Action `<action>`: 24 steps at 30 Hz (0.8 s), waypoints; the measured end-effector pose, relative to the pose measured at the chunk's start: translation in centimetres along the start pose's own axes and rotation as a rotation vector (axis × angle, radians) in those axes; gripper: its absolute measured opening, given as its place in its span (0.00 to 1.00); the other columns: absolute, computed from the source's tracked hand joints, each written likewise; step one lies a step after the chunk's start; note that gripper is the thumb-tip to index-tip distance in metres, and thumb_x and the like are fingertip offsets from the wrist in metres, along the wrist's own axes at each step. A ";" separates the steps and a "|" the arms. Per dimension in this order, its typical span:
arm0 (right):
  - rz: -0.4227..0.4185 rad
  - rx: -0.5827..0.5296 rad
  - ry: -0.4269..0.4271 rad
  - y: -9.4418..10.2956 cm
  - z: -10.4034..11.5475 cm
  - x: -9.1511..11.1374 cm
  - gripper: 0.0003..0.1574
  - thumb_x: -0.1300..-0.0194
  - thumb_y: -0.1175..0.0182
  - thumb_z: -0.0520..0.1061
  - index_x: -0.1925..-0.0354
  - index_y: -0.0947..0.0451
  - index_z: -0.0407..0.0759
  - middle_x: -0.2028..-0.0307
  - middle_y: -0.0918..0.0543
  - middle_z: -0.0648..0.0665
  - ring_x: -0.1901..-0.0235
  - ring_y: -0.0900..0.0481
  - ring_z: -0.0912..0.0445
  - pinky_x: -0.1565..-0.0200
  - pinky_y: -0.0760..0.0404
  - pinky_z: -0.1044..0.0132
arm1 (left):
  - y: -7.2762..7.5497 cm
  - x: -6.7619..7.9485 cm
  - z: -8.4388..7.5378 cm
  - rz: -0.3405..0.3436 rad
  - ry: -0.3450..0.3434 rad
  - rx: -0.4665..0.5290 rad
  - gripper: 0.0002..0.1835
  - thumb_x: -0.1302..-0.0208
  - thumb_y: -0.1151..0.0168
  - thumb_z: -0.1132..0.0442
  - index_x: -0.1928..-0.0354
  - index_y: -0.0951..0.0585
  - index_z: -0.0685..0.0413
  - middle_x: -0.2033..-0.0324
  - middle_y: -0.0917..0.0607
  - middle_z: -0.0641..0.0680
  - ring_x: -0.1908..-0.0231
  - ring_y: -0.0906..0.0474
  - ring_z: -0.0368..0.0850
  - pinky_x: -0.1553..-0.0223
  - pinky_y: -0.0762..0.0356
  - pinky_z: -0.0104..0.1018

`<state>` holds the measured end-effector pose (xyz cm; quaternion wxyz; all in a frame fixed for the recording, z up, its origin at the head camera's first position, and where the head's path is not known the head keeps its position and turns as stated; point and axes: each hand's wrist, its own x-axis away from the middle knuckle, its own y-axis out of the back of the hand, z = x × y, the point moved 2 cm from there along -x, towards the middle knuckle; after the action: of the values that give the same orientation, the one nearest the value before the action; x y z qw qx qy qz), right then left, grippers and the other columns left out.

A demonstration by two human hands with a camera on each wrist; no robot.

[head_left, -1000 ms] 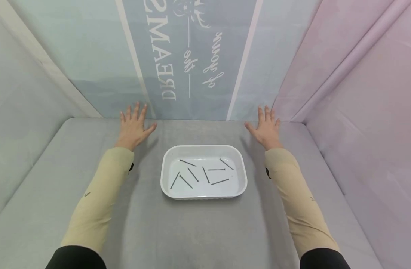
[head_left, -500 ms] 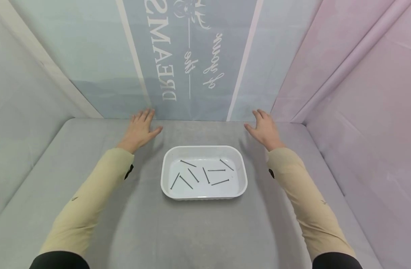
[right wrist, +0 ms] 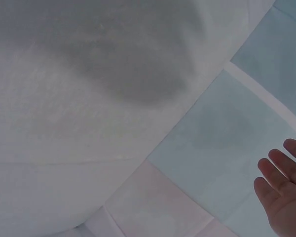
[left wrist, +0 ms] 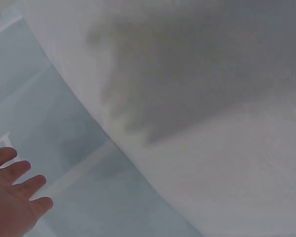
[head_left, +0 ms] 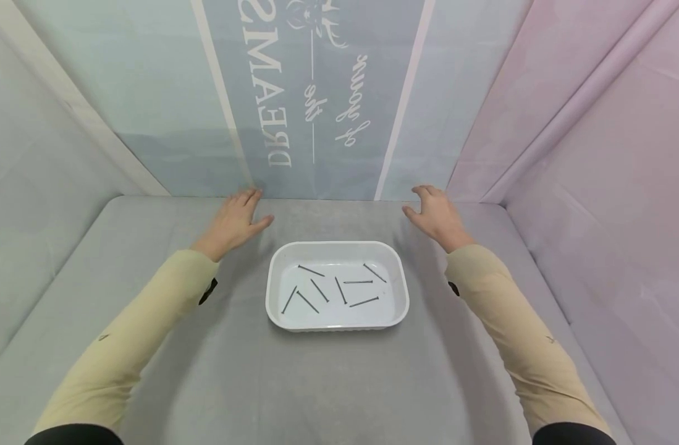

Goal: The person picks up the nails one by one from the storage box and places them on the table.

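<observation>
In the head view a white rectangular tray [head_left: 339,326] with rounded corners sits on the grey surface, and several loose nails [head_left: 358,282] lie scattered inside it. Beyond its left corner my left hand [head_left: 232,224] hovers above the surface, thumb spread toward the tray, holding nothing. On the other side my right hand [head_left: 436,217] hovers likewise, its fingers slightly bent and nothing in them. Both wrist views show each hand's fingers apart from the surface, with a soft shadow below. The tray's body does not show clearly in either wrist view.
A grey cloth-covered surface [head_left: 339,383] carries the tray. Behind it rises a blue-green printed cloth [head_left: 317,179] with mirrored lettering. A pale cloth wall [head_left: 44,185] bounds the left side and a pinkish one [head_left: 606,204] the right.
Both hands have drawn back a little from the rear cloth, the left also shifting right. Their spread fingers have come closer together and bent slightly. Tray and nails stay in place.
</observation>
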<state>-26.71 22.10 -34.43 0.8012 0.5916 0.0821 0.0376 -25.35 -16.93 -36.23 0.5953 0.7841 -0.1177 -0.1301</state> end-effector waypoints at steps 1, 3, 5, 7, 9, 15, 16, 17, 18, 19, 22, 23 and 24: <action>0.004 -0.001 0.002 0.0 0.1 0.0 0.35 0.38 0.47 0.53 0.40 0.37 0.33 0.39 0.36 0.33 0.39 0.40 0.39 0.43 0.38 0.45 | 0.0 0.1 -0.1 -0.003 -0.008 0.005 0.38 0.35 0.52 0.46 0.34 0.46 0.68 0.35 0.44 0.69 0.36 0.50 0.65 0.36 0.56 0.55; 0.010 0.000 0.007 0.1 0.4 0.1 0.34 0.38 0.47 0.53 0.40 0.36 0.33 0.39 0.35 0.33 0.40 0.40 0.39 0.43 0.37 0.45 | -0.1 0.2 -0.4 -0.007 -0.021 0.013 0.37 0.35 0.53 0.47 0.34 0.45 0.69 0.36 0.43 0.69 0.36 0.49 0.65 0.36 0.55 0.54; 0.012 0.007 0.018 0.2 0.6 0.2 0.34 0.38 0.47 0.53 0.41 0.36 0.33 0.40 0.34 0.33 0.40 0.39 0.40 0.43 0.36 0.45 | -0.1 0.3 -0.7 -0.011 -0.027 0.024 0.37 0.34 0.53 0.47 0.34 0.45 0.69 0.36 0.42 0.69 0.37 0.48 0.65 0.36 0.54 0.54; 0.021 0.015 0.028 0.3 0.9 0.2 0.33 0.38 0.47 0.53 0.41 0.35 0.33 0.41 0.33 0.33 0.40 0.38 0.40 0.44 0.35 0.46 | -0.2 0.5 -0.9 -0.012 -0.031 0.034 0.37 0.34 0.53 0.47 0.35 0.44 0.69 0.37 0.41 0.69 0.37 0.47 0.64 0.36 0.53 0.53; 0.032 0.023 0.038 0.3 1.1 0.3 0.33 0.38 0.47 0.52 0.41 0.35 0.34 0.41 0.33 0.33 0.41 0.37 0.41 0.45 0.34 0.46 | -0.2 0.6 -1.2 -0.008 -0.028 0.043 0.37 0.34 0.52 0.47 0.34 0.44 0.69 0.37 0.41 0.68 0.37 0.47 0.64 0.37 0.52 0.53; 0.046 0.033 0.072 0.6 1.9 0.7 0.31 0.38 0.47 0.52 0.43 0.33 0.33 0.44 0.31 0.33 0.43 0.34 0.41 0.47 0.32 0.46 | -0.3 1.1 -2.1 0.011 -0.006 0.084 0.36 0.35 0.52 0.47 0.34 0.44 0.67 0.37 0.40 0.68 0.38 0.46 0.64 0.38 0.49 0.54; 0.046 0.034 0.077 0.6 2.0 0.7 0.31 0.38 0.47 0.51 0.43 0.33 0.33 0.44 0.30 0.33 0.44 0.33 0.41 0.47 0.32 0.46 | -0.3 1.2 -2.3 0.013 -0.004 0.092 0.36 0.35 0.52 0.47 0.34 0.44 0.67 0.37 0.40 0.68 0.38 0.45 0.64 0.38 0.48 0.54; 0.047 0.035 0.080 0.7 2.1 0.8 0.31 0.38 0.47 0.51 0.43 0.33 0.33 0.44 0.30 0.33 0.44 0.33 0.41 0.47 0.32 0.46 | -0.2 1.3 -2.4 0.012 -0.003 0.102 0.36 0.35 0.51 0.48 0.34 0.43 0.67 0.38 0.40 0.69 0.38 0.45 0.64 0.38 0.48 0.55; 0.045 0.036 0.085 0.8 2.3 0.9 0.31 0.39 0.47 0.51 0.43 0.33 0.33 0.45 0.29 0.33 0.45 0.32 0.41 0.48 0.31 0.47 | -0.2 1.4 -2.6 0.010 -0.002 0.115 0.36 0.35 0.51 0.48 0.34 0.43 0.67 0.38 0.39 0.69 0.38 0.44 0.64 0.39 0.47 0.55; 0.043 0.036 0.088 0.8 2.4 0.9 0.31 0.39 0.46 0.51 0.43 0.33 0.33 0.45 0.29 0.33 0.46 0.32 0.41 0.48 0.31 0.47 | -0.2 1.5 -2.7 0.009 0.000 0.126 0.36 0.35 0.51 0.48 0.35 0.43 0.67 0.38 0.39 0.69 0.39 0.44 0.64 0.39 0.47 0.55; 0.036 0.045 0.109 1.0 2.9 1.0 0.30 0.39 0.46 0.51 0.44 0.32 0.33 0.46 0.28 0.33 0.46 0.31 0.41 0.49 0.30 0.47 | -0.2 1.8 -3.1 0.014 0.009 0.158 0.35 0.34 0.51 0.48 0.35 0.43 0.66 0.39 0.38 0.68 0.39 0.43 0.64 0.39 0.46 0.55; 0.035 0.047 0.116 1.1 3.0 1.1 0.30 0.39 0.46 0.51 0.44 0.32 0.33 0.46 0.28 0.33 0.46 0.31 0.41 0.50 0.29 0.47 | -0.2 1.9 -3.2 0.013 0.014 0.171 0.35 0.35 0.51 0.49 0.35 0.42 0.66 0.39 0.37 0.68 0.39 0.43 0.63 0.39 0.46 0.54; 0.034 0.048 0.125 1.2 3.2 1.1 0.30 0.39 0.46 0.51 0.44 0.32 0.33 0.46 0.28 0.33 0.46 0.31 0.41 0.49 0.29 0.47 | -0.3 2.0 -3.3 0.012 0.018 0.184 0.34 0.34 0.51 0.48 0.35 0.42 0.66 0.39 0.37 0.68 0.39 0.43 0.63 0.39 0.46 0.54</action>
<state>-24.98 19.63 -32.51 0.7792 0.6086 0.1227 0.0862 -22.38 -14.58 -35.76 0.5226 0.8358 -0.1286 -0.1082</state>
